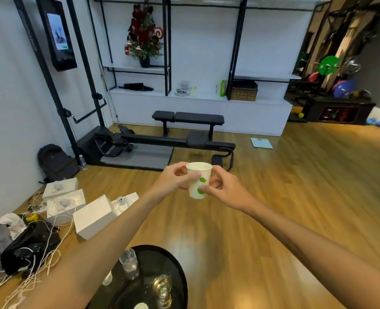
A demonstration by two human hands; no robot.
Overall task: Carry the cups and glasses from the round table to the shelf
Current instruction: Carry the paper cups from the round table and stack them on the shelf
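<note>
Gripping a white paper cup with green leaf marks and no legible writing, left hand and right hand hold it upright, mouth up, above the wooden floor, beyond the round black worktop carrying clear glasses.

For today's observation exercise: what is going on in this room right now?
A person holds a white paper cup with green marks in both hands, left hand and right hand, out in front over the wooden floor. Clear glasses, such as one glass, still stand on the round black table below. The shelf across the room already carries glassware.
</note>
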